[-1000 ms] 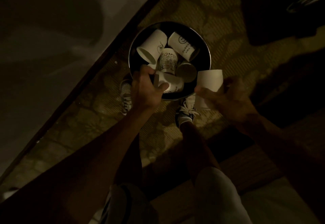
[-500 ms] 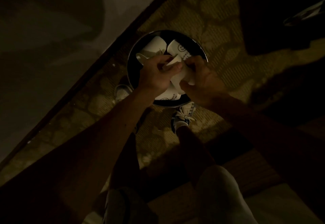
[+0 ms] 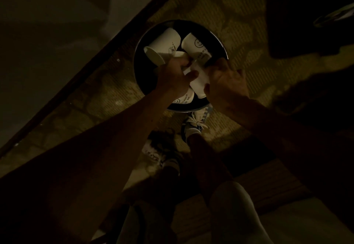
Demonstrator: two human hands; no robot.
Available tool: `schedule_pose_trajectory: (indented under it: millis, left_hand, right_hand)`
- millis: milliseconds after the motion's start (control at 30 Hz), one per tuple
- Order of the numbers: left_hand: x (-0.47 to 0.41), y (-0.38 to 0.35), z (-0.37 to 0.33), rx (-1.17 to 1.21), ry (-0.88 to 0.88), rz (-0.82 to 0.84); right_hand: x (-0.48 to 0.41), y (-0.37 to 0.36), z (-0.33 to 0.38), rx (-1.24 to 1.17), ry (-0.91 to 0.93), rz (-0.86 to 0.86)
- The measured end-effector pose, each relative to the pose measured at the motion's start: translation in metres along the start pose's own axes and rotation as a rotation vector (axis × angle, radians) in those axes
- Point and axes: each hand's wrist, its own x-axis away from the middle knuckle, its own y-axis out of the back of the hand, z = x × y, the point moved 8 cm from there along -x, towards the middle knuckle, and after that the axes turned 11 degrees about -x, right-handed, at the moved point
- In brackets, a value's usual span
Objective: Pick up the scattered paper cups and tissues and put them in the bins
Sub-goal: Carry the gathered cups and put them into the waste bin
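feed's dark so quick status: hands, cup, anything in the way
Left hand and right hand both grip one cup above the bin. Cup not yet dropped. Other cups lie inside; mouth not blocked.

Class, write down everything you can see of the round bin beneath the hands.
The bin is round, with a shiny metal-looking rim and dark inside. It stands upright on the patterned floor near a dark wall strip. White printed paper cups lie on their sides inside. The left hand and right hand grip another cup over its opening; a shoe is beside it.
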Motion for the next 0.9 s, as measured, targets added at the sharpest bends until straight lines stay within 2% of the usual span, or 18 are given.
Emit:
schedule_pose_trajectory:
  millis: [133,233,400,600,733,900]
  left_hand:
    - [0.022,0.029,-0.004,-0.083,-0.035,-0.114]
    - [0.050,0.062,-0.018,-0.174,-0.037,-0.131]
    - [0.148,0.143,-0.066,-0.280,-0.147,-0.148]
    - [0.334,0.260,-0.099,-0.471,-0.201,-0.189]
    - [0.481,0.347,-0.099,-0.661,-0.198,-0.338]
    - [0.672,0.416,-0.053,-0.756,-0.105,-0.539]
  right_hand:
    - [0.017,0.013,0.001,-0.252,-0.035,-0.089]
    - [0.043,0.036,0.011,-0.398,-0.047,-0.161]
    - [0.123,0.086,0.078,-0.525,0.062,-0.207]
    - [0.268,0.157,0.194,-0.584,0.259,-0.261]
    - [0.363,0.187,0.292,-0.522,0.478,-0.281]
    - [0.479,0.170,0.427,-0.337,0.779,-0.059]
